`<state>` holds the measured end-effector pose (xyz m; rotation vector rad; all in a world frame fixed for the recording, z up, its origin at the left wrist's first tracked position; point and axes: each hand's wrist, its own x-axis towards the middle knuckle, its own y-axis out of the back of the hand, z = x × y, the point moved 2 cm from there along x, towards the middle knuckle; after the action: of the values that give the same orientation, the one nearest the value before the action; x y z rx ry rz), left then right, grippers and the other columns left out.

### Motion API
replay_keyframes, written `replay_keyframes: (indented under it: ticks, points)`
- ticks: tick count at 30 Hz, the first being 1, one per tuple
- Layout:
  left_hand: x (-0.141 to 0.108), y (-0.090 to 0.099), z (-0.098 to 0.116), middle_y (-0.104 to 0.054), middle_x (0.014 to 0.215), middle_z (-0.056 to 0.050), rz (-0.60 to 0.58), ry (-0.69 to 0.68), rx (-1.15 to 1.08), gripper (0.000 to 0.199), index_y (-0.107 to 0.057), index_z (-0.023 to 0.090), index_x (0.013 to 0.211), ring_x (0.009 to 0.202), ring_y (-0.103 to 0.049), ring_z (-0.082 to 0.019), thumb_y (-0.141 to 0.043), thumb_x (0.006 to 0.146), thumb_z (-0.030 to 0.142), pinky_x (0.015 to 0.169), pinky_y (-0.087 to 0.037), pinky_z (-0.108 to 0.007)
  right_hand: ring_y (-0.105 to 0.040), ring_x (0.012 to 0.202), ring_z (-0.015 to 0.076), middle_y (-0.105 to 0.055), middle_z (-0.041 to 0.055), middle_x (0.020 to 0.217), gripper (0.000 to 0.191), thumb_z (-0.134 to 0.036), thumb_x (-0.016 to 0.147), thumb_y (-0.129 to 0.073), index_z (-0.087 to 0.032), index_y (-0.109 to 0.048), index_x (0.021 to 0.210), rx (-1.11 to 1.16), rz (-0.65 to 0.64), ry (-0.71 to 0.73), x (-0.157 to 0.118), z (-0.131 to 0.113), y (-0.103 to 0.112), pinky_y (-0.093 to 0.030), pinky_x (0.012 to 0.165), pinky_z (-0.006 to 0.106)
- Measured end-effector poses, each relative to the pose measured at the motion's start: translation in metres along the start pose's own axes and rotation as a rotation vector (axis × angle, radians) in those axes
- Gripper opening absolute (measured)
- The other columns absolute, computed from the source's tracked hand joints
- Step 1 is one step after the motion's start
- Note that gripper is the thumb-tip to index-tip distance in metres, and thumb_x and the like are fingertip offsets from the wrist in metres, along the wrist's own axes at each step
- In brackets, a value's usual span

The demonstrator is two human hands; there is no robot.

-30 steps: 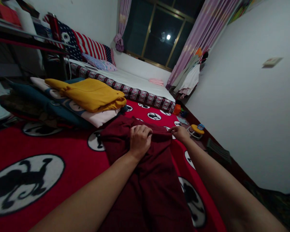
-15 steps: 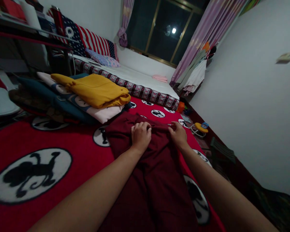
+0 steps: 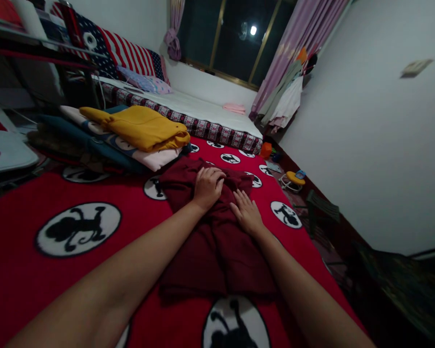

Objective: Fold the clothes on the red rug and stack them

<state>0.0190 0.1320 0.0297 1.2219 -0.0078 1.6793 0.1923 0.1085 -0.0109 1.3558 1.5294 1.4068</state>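
Observation:
A dark maroon garment lies spread over a red blanket printed with monkey figures in white circles. My left hand rests on its upper middle, fingers bent and close together; whether cloth is pinched under them is hidden. Lower and to the right, my right hand lies on the cloth with its fingers spread, holding nothing. A stack of folded clothes sits beyond the garment to the left, with a yellow one on top.
Behind is a low bed under a window. A desk stands at the left, near a white seat. To the right are a small yellow stool, a dark chair and the wall.
My right hand has let go of the garment's upper right edge, moved down and inward, and spread its fingers. The garment's near hem has come into view. The camera view has shifted.

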Motion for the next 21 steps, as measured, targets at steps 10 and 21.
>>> replay_keyframes:
  ticks: [10, 21]
  points:
    - [-0.052, 0.044, 0.028, -0.068, 0.104, -0.004, -0.306, -0.197, -0.183, 0.022, -0.069, 0.023, 0.093, 0.101, -0.061, -0.018, -0.05, 0.086, 0.015, 0.093, -0.046, -0.033, -0.068, 0.093, 0.0194, -0.071, 0.0102, 0.104, 0.038, -0.044, 0.077, -0.055, -0.016, -0.065, 0.101, 1.077, 0.496, -0.235, -0.015, 0.035, 0.01, -0.051, 0.087, 0.035]
    - [-0.044, 0.068, -0.05, -0.071, 0.09, -0.006, -0.034, 0.046, 0.014, 0.022, -0.069, 0.02, 0.086, 0.09, -0.063, -0.02, -0.049, 0.087, 0.028, 0.087, -0.047, -0.033, -0.061, 0.054, 0.0122, -0.071, 0.0071, 0.081, 0.041, -0.055, 0.065, -0.064, -0.015, -0.065, 0.077, 1.118, 0.651, -0.369, -0.033, 0.048, 0.029, -0.046, 0.05, 0.024]
